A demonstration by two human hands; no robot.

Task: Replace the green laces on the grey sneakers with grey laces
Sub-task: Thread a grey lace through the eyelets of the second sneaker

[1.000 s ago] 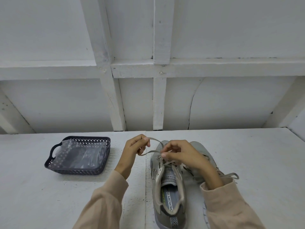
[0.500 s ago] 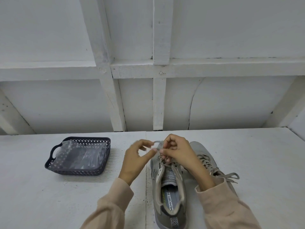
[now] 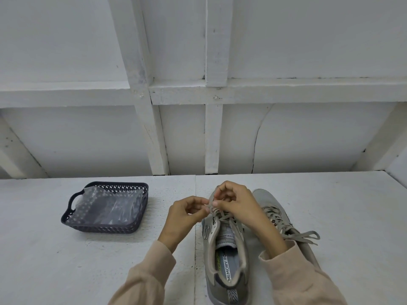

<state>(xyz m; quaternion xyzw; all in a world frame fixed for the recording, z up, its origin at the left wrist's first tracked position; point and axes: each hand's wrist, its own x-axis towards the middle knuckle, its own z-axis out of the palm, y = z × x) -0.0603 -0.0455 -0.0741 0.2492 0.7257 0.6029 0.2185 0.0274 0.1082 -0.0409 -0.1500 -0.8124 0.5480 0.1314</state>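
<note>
Pinching from either side, the left hand (image 3: 187, 213) and right hand (image 3: 237, 203) each have their grip clamped on the grey lace (image 3: 211, 200) over the upper eyelets of the sneaker (image 3: 226, 260) standing on the table (image 3: 66, 271); I'd judge the bow is being tied, and the next move calls for drawing loop and end apart evenly. A second sneaker (image 3: 271, 201), laced in grey, lies just right of that sneaker, a dark basket (image 3: 103, 228) sits well to its left with bare table between, and the wall (image 3: 308, 139) stands well beyond its toe.
</note>
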